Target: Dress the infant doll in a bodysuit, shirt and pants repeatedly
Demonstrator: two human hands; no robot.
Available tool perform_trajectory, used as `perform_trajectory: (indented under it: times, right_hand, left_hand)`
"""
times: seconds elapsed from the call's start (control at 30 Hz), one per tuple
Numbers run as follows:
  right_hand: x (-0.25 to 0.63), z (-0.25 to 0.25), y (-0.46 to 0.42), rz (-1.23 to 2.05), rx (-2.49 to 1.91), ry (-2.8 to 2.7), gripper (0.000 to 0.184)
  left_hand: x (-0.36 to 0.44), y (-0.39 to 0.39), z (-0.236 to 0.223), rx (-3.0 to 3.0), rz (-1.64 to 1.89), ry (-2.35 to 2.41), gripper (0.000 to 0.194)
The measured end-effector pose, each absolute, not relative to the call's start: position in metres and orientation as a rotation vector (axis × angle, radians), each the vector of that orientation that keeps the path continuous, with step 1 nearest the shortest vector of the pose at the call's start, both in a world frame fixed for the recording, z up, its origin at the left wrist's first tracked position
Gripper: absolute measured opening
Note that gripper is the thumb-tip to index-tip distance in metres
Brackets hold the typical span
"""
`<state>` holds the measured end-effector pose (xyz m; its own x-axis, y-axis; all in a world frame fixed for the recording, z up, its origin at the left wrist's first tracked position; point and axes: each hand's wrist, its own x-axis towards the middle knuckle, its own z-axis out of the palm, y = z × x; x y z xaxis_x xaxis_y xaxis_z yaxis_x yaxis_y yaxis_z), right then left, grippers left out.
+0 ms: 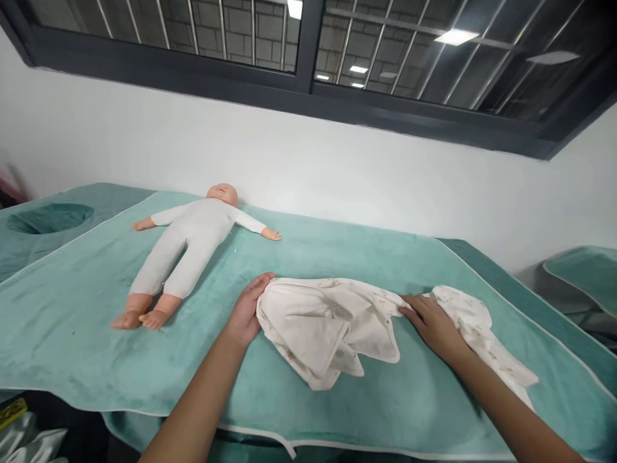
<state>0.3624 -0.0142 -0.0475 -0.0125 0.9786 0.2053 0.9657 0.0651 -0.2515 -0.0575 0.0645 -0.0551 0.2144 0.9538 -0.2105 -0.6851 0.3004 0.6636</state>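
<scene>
A white baby garment with a small print and bound edges is stretched between my hands, its loose folds hanging onto the green cover. My left hand is closed on its left end, thumb over the edge. At the other end, the fingers of my right hand pinch the cloth. More white printed cloth lies beyond and partly under my right forearm; I cannot tell whether it belongs to the same garment. To the left, a baby doll in a white bodysuit lies on its back, arms spread, apart from both hands.
A green plush cover with pale piping spreads over the bed. The white wall and a dark window frame stand behind it. A round hollow shows at far left, dark items and bags at lower left.
</scene>
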Motion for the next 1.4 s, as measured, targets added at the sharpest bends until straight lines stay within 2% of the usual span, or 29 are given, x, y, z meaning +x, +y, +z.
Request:
perform_trajectory:
  times: [0.1, 0.23, 0.37, 0.5, 0.6, 0.7, 0.77, 0.83, 0.9, 1.1, 1.3, 1.4]
  right_hand:
    - [0.383, -0.043, -0.012, 0.019, -2.005, -2.039, 0.044]
    - [0.405, -0.041, -0.008, -0.214, -2.265, -1.848, 0.045]
    - [0.37, -0.038, -0.006, -0.404, -2.161, -1.783, 0.045]
    - [0.279, -0.026, 0.003, 0.049, -1.79, -1.882, 0.043]
    - [0.211, -0.012, 0.019, 0.428, -1.547, -1.932, 0.045]
    - [0.161, 0.011, 0.038, 0.635, -1.32, -2.098, 0.05]
    - [0.14, 0.032, 0.046, 0.765, -1.095, -2.207, 0.041]
    - [0.129, 0.055, 0.048, 0.793, -0.969, -2.25, 0.024]
    - [0.127, 0.077, 0.045, 0.64, -1.012, -2.226, 0.013]
    - [0.152, 0.111, 0.015, -0.036, -1.375, -2.037, 0.025]
    - [0.181, 0.111, -0.017, -0.512, -1.486, -1.849, 0.036]
    - [0.197, 0.107, -0.031, -0.472, -1.47, -1.756, 0.037]
  left_hand:
    - [-0.059, 0.063, -0.054, 0.443, 1.234, 0.662, 0.026]
    - [-0.06, 0.062, -0.053, 0.409, 1.309, 0.686, 0.028]
    - [-0.058, 0.055, -0.048, 0.64, 1.188, 0.735, 0.042]
    - [-0.048, 0.047, -0.042, 0.892, 1.08, 0.801, 0.05]
    - [-0.04, 0.04, -0.03, 1.086, 1.02, 0.891, 0.041]
    - [-0.04, 0.029, -0.002, 1.367, 1.005, 0.929, 0.033]
    - [-0.047, 0.019, 0.023, 1.635, 1.006, 0.952, 0.034]
    - [-0.06, 0.007, 0.048, 1.909, 1.007, 1.018, 0.04]
    - [-0.074, -0.002, 0.07, 2.179, 1.036, 1.178, 0.044]
    - [-0.1, -0.015, 0.1, 2.512, 1.299, 2.021, 0.039]
    - [-0.106, -0.022, 0.108, 2.476, 1.584, 2.063, 0.033]
    - [-0.111, -0.026, 0.108, 2.323, 1.644, 2.105, 0.031]
